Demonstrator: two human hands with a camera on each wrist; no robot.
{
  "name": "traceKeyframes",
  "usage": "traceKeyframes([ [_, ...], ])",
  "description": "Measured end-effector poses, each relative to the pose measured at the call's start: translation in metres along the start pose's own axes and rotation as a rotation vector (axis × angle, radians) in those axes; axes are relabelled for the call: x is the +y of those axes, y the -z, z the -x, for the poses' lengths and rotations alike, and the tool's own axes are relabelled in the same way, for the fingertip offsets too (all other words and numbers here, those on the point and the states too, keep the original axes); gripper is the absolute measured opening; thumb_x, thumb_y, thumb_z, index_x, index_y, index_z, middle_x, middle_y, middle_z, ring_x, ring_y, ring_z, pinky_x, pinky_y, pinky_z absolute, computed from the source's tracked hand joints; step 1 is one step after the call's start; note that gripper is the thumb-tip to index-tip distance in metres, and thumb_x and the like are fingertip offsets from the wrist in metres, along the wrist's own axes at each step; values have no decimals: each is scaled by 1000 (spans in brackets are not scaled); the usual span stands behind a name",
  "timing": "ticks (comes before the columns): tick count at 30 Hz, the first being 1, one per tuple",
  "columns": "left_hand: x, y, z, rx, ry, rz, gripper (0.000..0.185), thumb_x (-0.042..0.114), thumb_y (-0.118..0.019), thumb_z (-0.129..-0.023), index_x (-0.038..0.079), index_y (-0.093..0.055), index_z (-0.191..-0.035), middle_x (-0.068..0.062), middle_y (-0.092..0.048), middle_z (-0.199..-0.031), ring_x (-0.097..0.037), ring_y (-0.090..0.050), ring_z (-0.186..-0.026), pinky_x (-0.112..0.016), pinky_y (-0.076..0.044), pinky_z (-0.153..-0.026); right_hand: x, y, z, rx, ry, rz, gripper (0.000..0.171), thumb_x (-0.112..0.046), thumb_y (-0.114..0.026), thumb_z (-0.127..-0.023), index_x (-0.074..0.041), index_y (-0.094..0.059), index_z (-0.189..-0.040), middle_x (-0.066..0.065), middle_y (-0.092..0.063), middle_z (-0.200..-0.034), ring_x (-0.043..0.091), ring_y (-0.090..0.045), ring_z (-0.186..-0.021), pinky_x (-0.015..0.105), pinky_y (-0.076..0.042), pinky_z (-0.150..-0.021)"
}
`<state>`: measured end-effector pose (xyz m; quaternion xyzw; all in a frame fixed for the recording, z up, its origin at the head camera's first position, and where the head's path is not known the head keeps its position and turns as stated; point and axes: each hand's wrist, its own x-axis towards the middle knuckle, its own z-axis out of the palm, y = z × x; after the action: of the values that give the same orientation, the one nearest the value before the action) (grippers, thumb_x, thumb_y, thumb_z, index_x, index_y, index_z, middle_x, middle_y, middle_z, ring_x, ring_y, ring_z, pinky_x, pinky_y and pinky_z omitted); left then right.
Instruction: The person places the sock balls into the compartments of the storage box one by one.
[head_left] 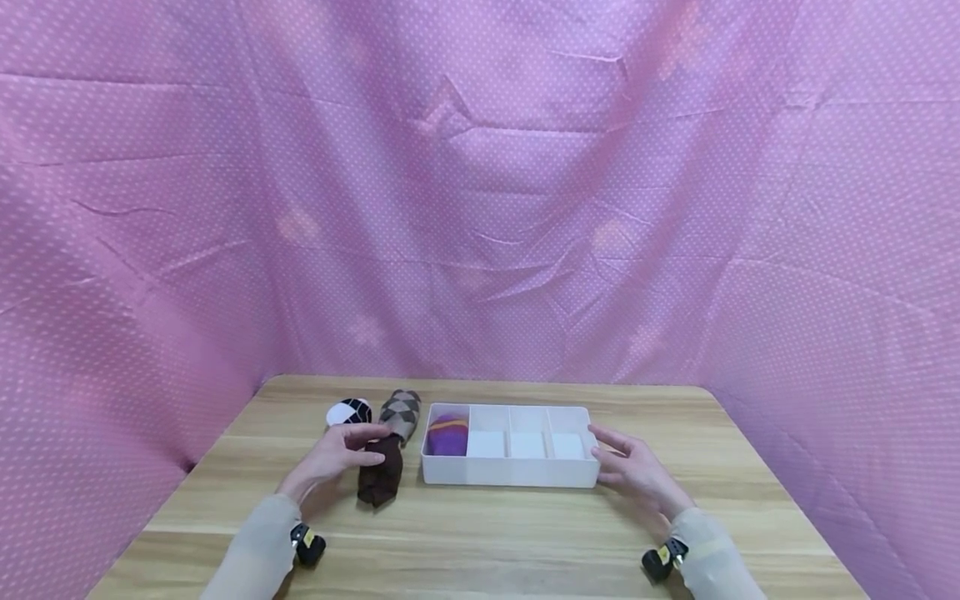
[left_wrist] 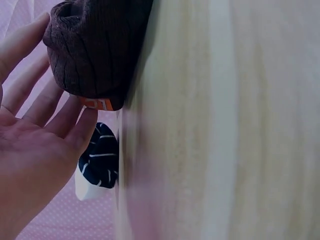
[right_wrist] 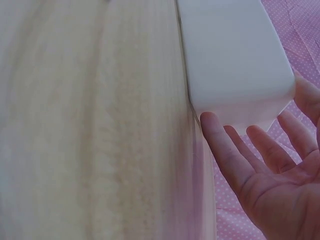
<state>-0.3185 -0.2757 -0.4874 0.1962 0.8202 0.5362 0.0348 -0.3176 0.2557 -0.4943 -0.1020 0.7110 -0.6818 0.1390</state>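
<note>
Fingers of the left hand are spread and fairly straight around one end of a brown sock roll, the thumb on the near side and the others reaching past it; the hand is wide, and how firmly the hidden fingertips press is hard to judge; the brown roll lies on the wood-grain table, left of a white box, and shows an orange label near the little finger. Just beyond it lies an argyle sock roll in greys and browns; a black-and-white sock roll sits to the left of that, behind the left hand.

The right hand is wide as well, its fingers fanned at the right end of the box and touching it; the box has four compartments in a row, and the leftmost holds a purple sock roll with an orange stripe. Pale sleeves cover both forearms; a small black device sits at each wrist; pink dotted fabric hangs behind the table and along both sides.
</note>
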Motion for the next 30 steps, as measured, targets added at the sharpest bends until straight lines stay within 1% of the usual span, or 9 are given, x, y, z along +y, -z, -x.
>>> traceKeyframes([
  [4,-1,2,0,-13,14,-49,55,19,-76,-84,-2,-58,-132,-23,-52,-142,-35,-51,-126,-26,-44,-102,-2,1,0,-4,-5,-4,67,-18,-62,-96,-5,-29,-153,26,-18,-160,31,-56,-124,44,-51,-98],
  [6,-1,2,0,-25,28,-44,56,19,-77,-83,-2,-58,-131,-24,-52,-142,-36,-53,-123,-25,-44,-99,-2,1,0,-7,-9,-19,67,-18,-62,-97,-5,-28,-153,26,-17,-160,30,-56,-123,44,-51,-98],
  [9,0,1,1,-62,28,-31,57,17,-77,-83,-3,-57,-131,-26,-55,-136,-35,-58,-115,-24,-46,-93,-2,1,-1,-16,-12,-33,66,-17,-61,-97,-4,-27,-153,27,-14,-160,31,-55,-125,45,-50,-99],
  [11,2,1,1,-77,42,-20,56,16,-78,-82,-2,-58,-131,-26,-58,-131,-33,-59,-111,-27,-47,-91,-2,1,-1,-13,-14,-39,66,-17,-61,-97,-4,-27,-153,27,-14,-160,31,-55,-125,45,-50,-99],
  [16,3,1,1,-118,61,-31,56,16,-78,-82,1,-58,-131,-23,-61,-128,-30,-60,-107,-33,-48,-90,-2,1,-1,-6,-9,-23,66,-17,-61,-97,-4,-28,-153,27,-16,-160,29,-57,-122,45,-51,-98],
  [21,0,0,-1,-156,65,-54,56,19,-78,-82,2,-58,-132,-19,-64,-122,-24,-61,-104,-31,-48,-89,-3,0,0,-11,-11,-34,66,-17,-60,-98,-4,-27,-153,27,-16,-160,28,-56,-123,45,-50,-99],
  [25,-1,0,-2,-171,63,-84,56,21,-79,-82,5,-60,-132,-15,-65,-123,-21,-61,-106,-31,-46,-92,-4,0,0,-7,-4,-2,66,-18,-60,-98,-4,-28,-153,27,-17,-159,31,-55,-125,45,-51,-98],
  [30,1,-1,-3,-177,51,-92,55,21,-80,-80,7,-61,-131,-15,-65,-126,-23,-59,-110,-34,-44,-95,-5,-1,-1,8,9,41,66,-18,-62,-97,-3,-29,-152,28,-20,-158,35,-54,-126,45,-52,-96],
])
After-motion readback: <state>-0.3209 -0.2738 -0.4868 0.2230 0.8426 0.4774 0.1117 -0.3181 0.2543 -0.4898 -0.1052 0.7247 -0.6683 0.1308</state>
